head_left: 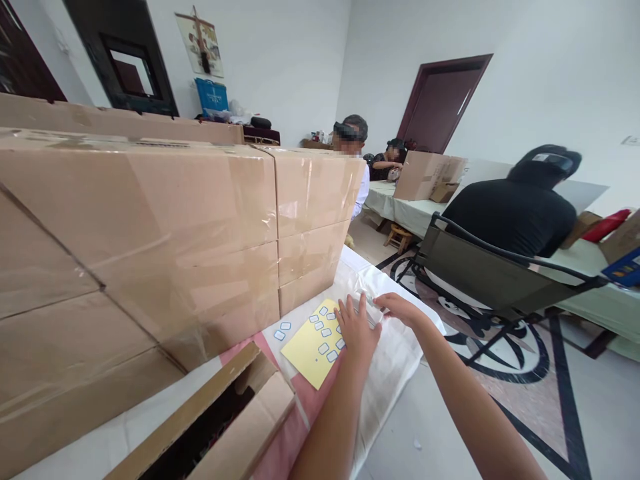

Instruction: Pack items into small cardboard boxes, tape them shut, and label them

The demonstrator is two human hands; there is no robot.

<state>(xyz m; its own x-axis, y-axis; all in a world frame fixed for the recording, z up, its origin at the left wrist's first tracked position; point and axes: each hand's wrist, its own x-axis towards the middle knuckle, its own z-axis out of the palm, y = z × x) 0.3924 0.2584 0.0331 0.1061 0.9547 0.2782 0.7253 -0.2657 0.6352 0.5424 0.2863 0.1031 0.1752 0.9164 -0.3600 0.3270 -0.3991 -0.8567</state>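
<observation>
A yellow sheet (pixel 305 360) lies on the table, with several small white rectangular pieces with blue edges on it. Loose pieces of the same kind (pixel 285 326) rest just left of the sheet. My left hand (pixel 359 330) lies flat with its fingers spread, over the sheet's right edge and a clear plastic bag (pixel 369 308). Beside it, my right hand (pixel 399 309) pinches what looks like the edge of this bag between thumb and fingers. The fingertips and the bag's contents are too small to make out.
Taped cardboard boxes (pixel 215 220) form a wall along the table's far left side. An open carton (pixel 255 410) with dark contents stands in front. Rightward, a person in black (pixel 510 207) sits in a folding chair (pixel 480 257). Two other people are farther back.
</observation>
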